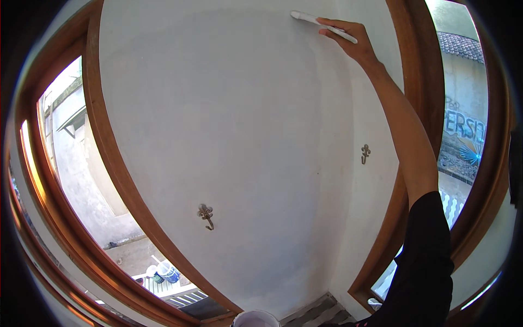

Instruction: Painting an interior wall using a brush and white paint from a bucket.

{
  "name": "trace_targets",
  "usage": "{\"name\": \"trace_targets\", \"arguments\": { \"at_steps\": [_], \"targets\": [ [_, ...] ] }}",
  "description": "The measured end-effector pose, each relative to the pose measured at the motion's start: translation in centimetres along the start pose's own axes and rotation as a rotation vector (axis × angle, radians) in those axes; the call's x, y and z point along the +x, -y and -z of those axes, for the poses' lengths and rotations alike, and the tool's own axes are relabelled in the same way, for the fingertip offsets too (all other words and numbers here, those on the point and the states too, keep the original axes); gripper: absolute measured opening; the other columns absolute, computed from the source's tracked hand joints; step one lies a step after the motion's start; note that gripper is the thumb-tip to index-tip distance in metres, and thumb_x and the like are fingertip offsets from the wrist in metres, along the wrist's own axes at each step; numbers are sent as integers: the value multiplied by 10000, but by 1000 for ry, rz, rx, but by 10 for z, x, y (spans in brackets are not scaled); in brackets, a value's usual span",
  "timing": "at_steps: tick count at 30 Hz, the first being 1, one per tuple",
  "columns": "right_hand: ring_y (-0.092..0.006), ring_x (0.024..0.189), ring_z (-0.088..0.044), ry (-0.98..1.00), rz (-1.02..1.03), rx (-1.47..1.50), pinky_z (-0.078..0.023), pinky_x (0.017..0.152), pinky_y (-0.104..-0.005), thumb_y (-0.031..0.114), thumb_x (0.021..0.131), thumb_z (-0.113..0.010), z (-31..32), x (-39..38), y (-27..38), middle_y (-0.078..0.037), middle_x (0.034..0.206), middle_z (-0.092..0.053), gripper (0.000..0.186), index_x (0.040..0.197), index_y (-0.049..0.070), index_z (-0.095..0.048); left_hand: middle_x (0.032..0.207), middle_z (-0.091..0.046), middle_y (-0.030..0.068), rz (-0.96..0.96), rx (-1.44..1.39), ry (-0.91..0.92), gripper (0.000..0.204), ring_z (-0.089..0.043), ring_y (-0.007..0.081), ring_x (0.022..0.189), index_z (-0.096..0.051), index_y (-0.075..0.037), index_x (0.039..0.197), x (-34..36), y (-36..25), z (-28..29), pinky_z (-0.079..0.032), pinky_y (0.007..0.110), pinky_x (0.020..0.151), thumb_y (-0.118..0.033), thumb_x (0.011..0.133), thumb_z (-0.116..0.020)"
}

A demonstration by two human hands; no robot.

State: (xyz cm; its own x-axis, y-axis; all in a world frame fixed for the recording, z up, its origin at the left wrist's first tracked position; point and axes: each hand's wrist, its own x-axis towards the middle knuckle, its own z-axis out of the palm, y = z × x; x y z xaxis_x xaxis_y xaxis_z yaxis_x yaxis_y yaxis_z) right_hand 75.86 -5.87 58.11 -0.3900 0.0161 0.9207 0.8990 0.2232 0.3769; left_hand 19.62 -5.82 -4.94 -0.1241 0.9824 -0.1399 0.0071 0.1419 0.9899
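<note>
My right hand [358, 44] is raised high at the upper right, its fingers closed around the handle of a white paintbrush [308, 18]. The brush points left, and its bristle end is at the white wall [218, 120]. A greyish, damp-looking area with a curved upper edge covers much of that wall. At the bottom edge shows the rim of a pale paint container [255, 315]; what holds or supports it is out of the picture. My left hand is not visible.
Two metal wall hooks, one lower left [205, 216] and one on the right [365, 154], stick out from the wall. Brown wooden frames [117, 152] border windows on both sides. Outside, several buckets [168, 271] stand on a slatted white surface. Striped flooring [321, 313] shows below.
</note>
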Motion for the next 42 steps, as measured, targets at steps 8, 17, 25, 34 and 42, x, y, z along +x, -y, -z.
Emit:
{"name": "trace_targets", "arguments": {
  "at_steps": [8, 17, 25, 34, 42],
  "targets": [
    [-102, 897, -649, 207, -448, 238, -553, 767, -235, 154, 882, -728, 16, -56, 4, -60, 1177, -688, 346, 1213, 72, -671, 761, -525, 45, 53, -166, 51, 244, -474, 151, 635, -512, -16, 830, -16, -33, -43, -369, 308, 520, -34, 622, -639],
    [-99, 855, -657, -17, -239, 121, -534, 793, -238, 163, 906, -702, 29, -10, 4, -48, 1045, -725, 278, 1167, 67, -700, 712, -447, 13, 10, -106, 101, 218, -414, 133, 612, -434, -69, 755, -24, -73, -52, -358, 303, 525, -1, 630, -599],
    [-109, 967, -628, 67, -313, 33, -516, 862, -252, 170, 902, -709, 2, -41, 3, -67, 1133, -697, 322, 1200, 53, -678, 676, -444, 17, 39, -89, 41, 202, -394, 129, 565, -437, -78, 740, -27, -56, -29, -348, 307, 475, -12, 631, -593],
    [-186, 1035, -674, 171, -412, 142, -538, 851, -289, 16, 802, -761, -12, -140, 98, -123, 1120, -708, 292, 1087, 66, -724, 646, -457, 23, 46, -55, 96, 182, -417, 129, 539, -441, -66, 702, -33, -56, 20, -364, 301, 462, -54, 636, -610],
    [-93, 662, -634, 552, -430, 432, -495, 625, -249, 124, 786, -802, -47, -49, 235, -67, 765, -731, 168, 934, 51, -767, 636, -384, 1, -4, -4, 82, 213, -380, 117, 555, -420, -72, 698, -48, -52, 48, -356, 292, 462, -60, 630, -621]
  ]
}}
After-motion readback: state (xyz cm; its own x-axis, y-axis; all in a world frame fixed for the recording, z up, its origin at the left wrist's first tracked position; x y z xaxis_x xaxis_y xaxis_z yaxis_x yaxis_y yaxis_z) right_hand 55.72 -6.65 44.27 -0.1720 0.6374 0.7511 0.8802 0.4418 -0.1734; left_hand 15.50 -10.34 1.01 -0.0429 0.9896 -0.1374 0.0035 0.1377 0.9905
